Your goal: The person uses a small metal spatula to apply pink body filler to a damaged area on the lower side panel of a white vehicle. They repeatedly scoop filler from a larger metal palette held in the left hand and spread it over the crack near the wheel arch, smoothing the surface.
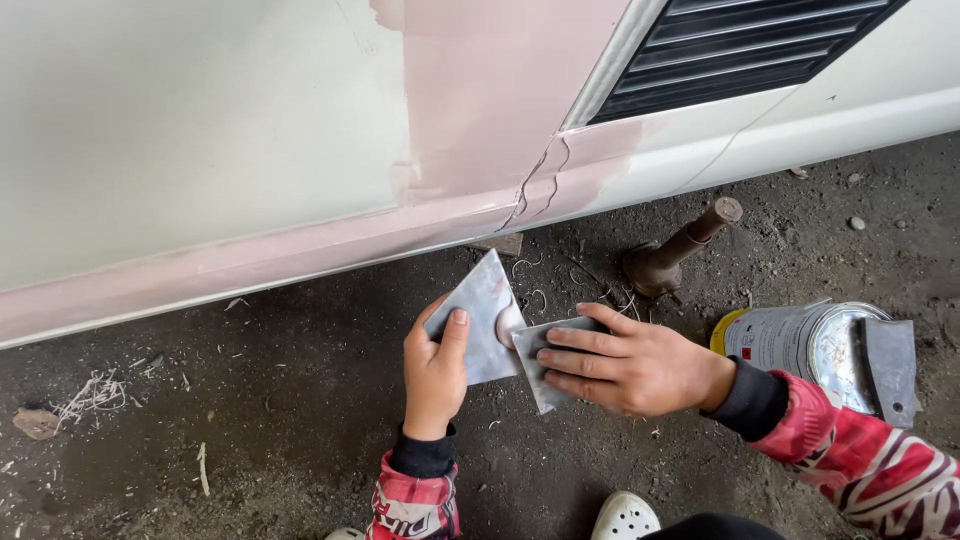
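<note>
Your left hand (435,375) grips a flat grey metal spreader (478,318), thumb laid across its face and fingers curled behind, so the blade tilts up toward the vehicle. Your right hand (628,365) clasps a second, smaller spreader (540,362) from above, fingers stretched flat along it. The two blades meet edge to face between your hands, and a small dab of pink filler (508,322) sits just where they touch.

To your right, a metal can (800,345) lies on the ground, just beyond your right wrist. Its round lid end faces the camera, so you cannot tell what is in it. Another grey scraper (891,370) rests against that end.

Above your hands runs the lower edge of a pale vehicle panel (180,140), with a pink filler band (300,250) along the sill and a cracked seam (535,185) right over the blades. A dark louvred vent (750,45) sits further right. A rusty jack stand (675,255) stands near your right hand, under the sill.

Dirt floor (280,400) lies open to your left, with only scattered shavings. A white shoe (625,517) shows near the bottom edge.
</note>
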